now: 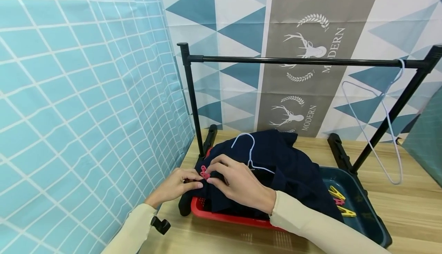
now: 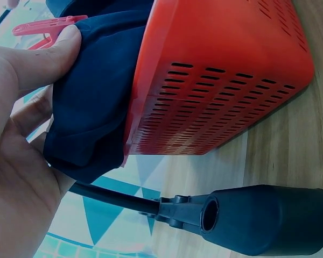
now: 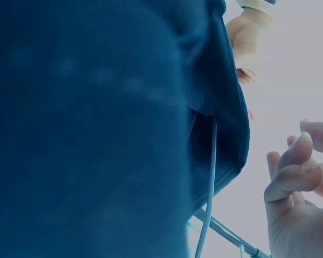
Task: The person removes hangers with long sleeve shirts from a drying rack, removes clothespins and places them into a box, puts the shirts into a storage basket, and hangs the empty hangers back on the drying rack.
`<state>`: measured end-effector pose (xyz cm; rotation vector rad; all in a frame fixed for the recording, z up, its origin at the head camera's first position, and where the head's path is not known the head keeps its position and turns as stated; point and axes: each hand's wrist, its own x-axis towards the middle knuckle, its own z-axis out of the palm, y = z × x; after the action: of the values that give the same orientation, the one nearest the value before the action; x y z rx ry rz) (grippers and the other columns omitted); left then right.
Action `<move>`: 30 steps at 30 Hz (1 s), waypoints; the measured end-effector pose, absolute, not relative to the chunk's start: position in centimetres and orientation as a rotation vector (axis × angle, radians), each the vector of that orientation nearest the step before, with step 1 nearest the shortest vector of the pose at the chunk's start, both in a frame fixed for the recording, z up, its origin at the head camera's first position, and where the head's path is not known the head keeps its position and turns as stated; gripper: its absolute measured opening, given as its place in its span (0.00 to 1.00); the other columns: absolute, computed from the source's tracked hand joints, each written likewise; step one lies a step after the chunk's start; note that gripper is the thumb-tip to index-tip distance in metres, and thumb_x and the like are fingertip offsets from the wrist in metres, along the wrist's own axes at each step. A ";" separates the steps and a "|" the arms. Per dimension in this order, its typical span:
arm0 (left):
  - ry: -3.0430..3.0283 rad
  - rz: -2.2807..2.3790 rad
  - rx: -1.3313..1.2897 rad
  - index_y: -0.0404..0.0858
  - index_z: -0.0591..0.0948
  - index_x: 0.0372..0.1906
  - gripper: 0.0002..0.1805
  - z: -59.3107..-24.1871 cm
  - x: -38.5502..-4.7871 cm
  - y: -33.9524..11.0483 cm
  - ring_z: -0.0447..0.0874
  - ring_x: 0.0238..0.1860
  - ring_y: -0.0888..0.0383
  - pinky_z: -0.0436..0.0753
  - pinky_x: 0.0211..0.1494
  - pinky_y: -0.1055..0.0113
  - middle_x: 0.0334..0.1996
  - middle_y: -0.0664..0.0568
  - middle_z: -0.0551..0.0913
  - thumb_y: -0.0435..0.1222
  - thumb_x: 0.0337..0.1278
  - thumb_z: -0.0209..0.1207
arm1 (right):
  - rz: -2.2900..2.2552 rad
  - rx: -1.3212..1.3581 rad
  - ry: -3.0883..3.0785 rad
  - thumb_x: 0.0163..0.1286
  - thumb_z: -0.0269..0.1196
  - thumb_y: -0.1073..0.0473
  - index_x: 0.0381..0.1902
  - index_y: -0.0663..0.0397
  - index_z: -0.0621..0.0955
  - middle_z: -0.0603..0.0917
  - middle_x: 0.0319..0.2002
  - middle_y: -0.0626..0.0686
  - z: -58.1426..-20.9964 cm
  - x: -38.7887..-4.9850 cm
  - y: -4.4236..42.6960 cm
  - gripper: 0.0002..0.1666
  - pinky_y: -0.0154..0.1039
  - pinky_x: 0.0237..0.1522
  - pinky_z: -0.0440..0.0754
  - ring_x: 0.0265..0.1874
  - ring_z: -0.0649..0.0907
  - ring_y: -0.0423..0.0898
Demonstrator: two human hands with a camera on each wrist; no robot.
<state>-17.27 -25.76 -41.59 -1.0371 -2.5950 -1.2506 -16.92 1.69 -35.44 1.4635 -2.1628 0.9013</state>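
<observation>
A dark navy garment (image 1: 269, 146) lies heaped over a red basket (image 1: 228, 218), with a light-blue hanger (image 1: 251, 150) inside its neck. My left hand (image 1: 176, 185) pinches the garment's edge at the basket's left side, fabric between thumb and fingers. Just beyond that thumb, a pink clothespin (image 2: 48, 28) has its tip at the cloth. My right hand (image 1: 238, 181) hovers over the garment beside the clothespin, thumb and fingers loosely bent. In the right wrist view the fingers (image 3: 293, 183) hold nothing and are apart from the cloth.
A black clothes rack (image 1: 293, 60) spans the basket, and a second hanger (image 1: 374, 131) hangs at its right end. Right of the basket, a dark tray (image 1: 366, 211) holds yellow clothespins (image 1: 347, 211) and a pink one. A blue grid-patterned sheet (image 1: 86, 104) stands close on the left.
</observation>
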 end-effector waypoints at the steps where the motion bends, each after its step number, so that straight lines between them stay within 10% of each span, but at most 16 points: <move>1: -2.590 -1.253 -1.040 0.43 0.91 0.47 0.08 -41.6 -17.3 -25.7 0.82 0.34 0.63 0.81 0.37 0.66 0.40 0.57 0.88 0.34 0.69 0.65 | 0.886 1.467 -2.169 0.74 0.68 0.55 0.50 0.51 0.85 0.81 0.53 0.47 -35.4 -16.9 1.5 0.11 0.22 0.28 0.71 0.24 0.72 0.31; 15: -2.587 -1.249 -1.020 0.32 0.90 0.42 0.07 -38.9 -15.5 -24.3 0.78 0.32 0.66 0.79 0.34 0.67 0.35 0.47 0.88 0.24 0.63 0.65 | 0.780 1.413 -2.320 0.72 0.69 0.53 0.57 0.54 0.84 0.87 0.50 0.49 -35.6 -17.4 -0.1 0.20 0.26 0.36 0.81 0.32 0.83 0.37; 30: -2.574 -1.239 -1.050 0.35 0.91 0.39 0.07 -38.3 -15.3 -24.0 0.83 0.36 0.64 0.83 0.38 0.66 0.37 0.51 0.89 0.24 0.63 0.65 | 0.604 1.365 -2.398 0.71 0.70 0.51 0.59 0.57 0.83 0.86 0.39 0.48 -35.3 -16.8 -1.3 0.24 0.23 0.21 0.70 0.22 0.74 0.35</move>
<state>-15.27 -24.04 -38.32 -1.0505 -2.5738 -1.2387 -16.82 -1.29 -35.35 1.3653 -2.3983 0.6042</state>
